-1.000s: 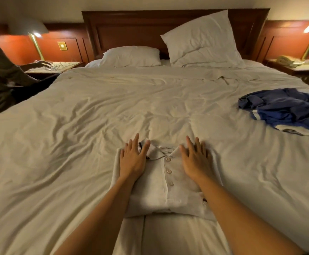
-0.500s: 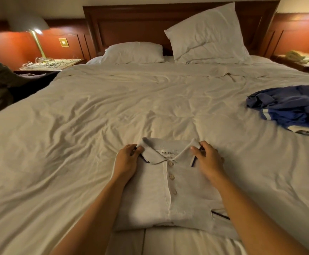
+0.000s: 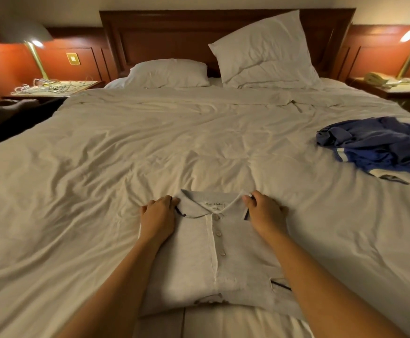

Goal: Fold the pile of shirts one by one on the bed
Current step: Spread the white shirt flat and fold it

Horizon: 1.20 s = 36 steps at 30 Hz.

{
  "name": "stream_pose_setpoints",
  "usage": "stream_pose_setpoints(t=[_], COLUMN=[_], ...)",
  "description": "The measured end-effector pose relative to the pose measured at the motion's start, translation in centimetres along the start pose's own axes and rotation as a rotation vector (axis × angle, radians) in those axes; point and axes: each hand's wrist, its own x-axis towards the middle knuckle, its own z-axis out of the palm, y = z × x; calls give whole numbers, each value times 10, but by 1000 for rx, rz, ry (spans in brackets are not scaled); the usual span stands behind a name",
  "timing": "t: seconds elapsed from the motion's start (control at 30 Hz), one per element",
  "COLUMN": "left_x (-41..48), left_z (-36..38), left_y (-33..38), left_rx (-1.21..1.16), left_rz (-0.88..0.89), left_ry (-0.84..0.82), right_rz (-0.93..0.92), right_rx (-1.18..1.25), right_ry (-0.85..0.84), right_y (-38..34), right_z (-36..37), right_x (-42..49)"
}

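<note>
A light grey polo shirt (image 3: 213, 262) lies folded into a rectangle on the white bed (image 3: 101, 191), collar away from me, buttons facing up. My left hand (image 3: 158, 217) pinches the left end of the collar with curled fingers. My right hand (image 3: 264, 212) pinches the collar's right end the same way. Both forearms reach over the shirt's sides and hide its edges. A crumpled blue shirt (image 3: 382, 147) with a white stripe lies in a heap at the right side of the bed.
Two white pillows (image 3: 264, 50) lean at the dark wooden headboard. A nightstand (image 3: 52, 87) with a lamp and tangled cables stands at the left, another nightstand (image 3: 403, 87) with a telephone and lamp at the right. Part of a person shows at the far left edge.
My hands went from lying flat on the shirt's shoulders to pinching the collar ends. The person at the left drew their arm back from the nightstand.
</note>
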Motion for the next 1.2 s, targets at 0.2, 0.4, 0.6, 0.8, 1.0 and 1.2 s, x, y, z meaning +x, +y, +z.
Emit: stream_pose_setpoints(t=[0.2, 0.4, 0.6, 0.8, 1.0, 1.2], left_x=[11, 16, -10, -62, -95, -132], left_z=[-10, -17, -27, -40, -54, -90], left_y=[-7, -8, -6, 15, 3, -2], left_rx=[115, 80, 71, 173, 167, -126], left_rz=[74, 102, 206, 41, -83, -223], left_ry=[-50, -78, 2, -352, -408, -148], right_rz=[-131, -94, -82, -5, 56, 224], right_rx=[-204, -158, -114, -190, 49, 445], right_ry=[-9, -79, -198, -470, -258, -5], right_y=[0, 0, 6, 18, 23, 39], right_z=[-4, -6, -16, -39, -59, -78], right_x=[-2, 8, -18, -71, -112, -160])
